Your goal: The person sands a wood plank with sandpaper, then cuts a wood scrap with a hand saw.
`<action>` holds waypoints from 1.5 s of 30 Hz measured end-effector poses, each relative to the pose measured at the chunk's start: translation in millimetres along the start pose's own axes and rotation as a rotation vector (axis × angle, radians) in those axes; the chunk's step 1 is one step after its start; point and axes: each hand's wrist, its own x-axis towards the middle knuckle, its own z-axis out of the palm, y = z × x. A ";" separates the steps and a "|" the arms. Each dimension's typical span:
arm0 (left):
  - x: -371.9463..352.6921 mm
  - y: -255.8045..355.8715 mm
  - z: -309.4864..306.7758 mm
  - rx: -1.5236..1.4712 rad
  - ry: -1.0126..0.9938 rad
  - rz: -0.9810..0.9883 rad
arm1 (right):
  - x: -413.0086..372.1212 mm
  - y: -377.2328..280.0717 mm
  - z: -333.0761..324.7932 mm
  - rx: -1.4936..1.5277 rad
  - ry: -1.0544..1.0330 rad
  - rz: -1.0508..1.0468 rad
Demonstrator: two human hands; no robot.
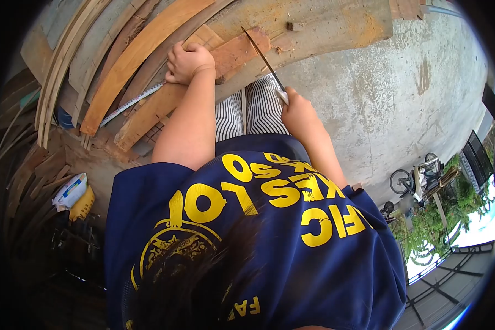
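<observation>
My right hand (303, 114) is closed around the pale handle of a handsaw. The saw's thin dark blade (267, 63) slants up and left, across the right end of a reddish-brown wooden board (234, 54). My left hand (190, 62) bears down on the board's left part with its fingers curled; the contact under the palm is hidden. A white measuring tape (133, 103) stretches down and left from beside that hand. Under the board lies a wide plank (335, 36) with sawdust on it. My knees in striped trousers (267, 107) are just below the board.
Curved wooden planks (143, 52) are stacked at the left, close to my left arm. A small wood block (295, 26) rests on the wide plank. Worn concrete floor (379, 99) spreads to the right. Farther off are a white and yellow sack (74, 198) and a parked motorcycle (423, 179).
</observation>
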 end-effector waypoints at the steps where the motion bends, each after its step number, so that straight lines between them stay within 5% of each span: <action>1: 0.5 -1.0 1.3 0.000 0.007 0.009 | 20.4 -4.8 6.0 -0.005 0.011 -0.015; 11: -0.9 0.1 -3.0 -0.003 -0.023 -0.003 | -20.7 1.9 -7.4 -0.055 -0.038 0.052; 17: -1.1 1.5 -4.7 0.016 -0.060 -0.027 | 47.5 -15.5 10.7 -0.066 0.050 -0.074; 23: -0.9 -2.0 1.6 0.020 -0.013 -0.009 | -15.3 7.0 -25.4 -0.170 -0.054 -0.019; 29: -1.2 0.4 -0.6 0.026 -0.031 -0.016 | 62.1 -22.6 7.8 -0.107 0.028 -0.113; 36: -0.3 -0.3 1.3 0.040 -0.023 -0.015 | 1.5 -2.1 -21.7 -0.115 -0.085 0.002; 42: -0.3 0.1 -1.1 0.033 -0.020 -0.007 | 70.0 -24.6 13.4 -0.127 0.003 -0.113; 45: -0.3 -1.1 -0.7 0.019 -0.020 0.001 | 23.6 -5.6 -6.9 -0.129 -0.031 -0.089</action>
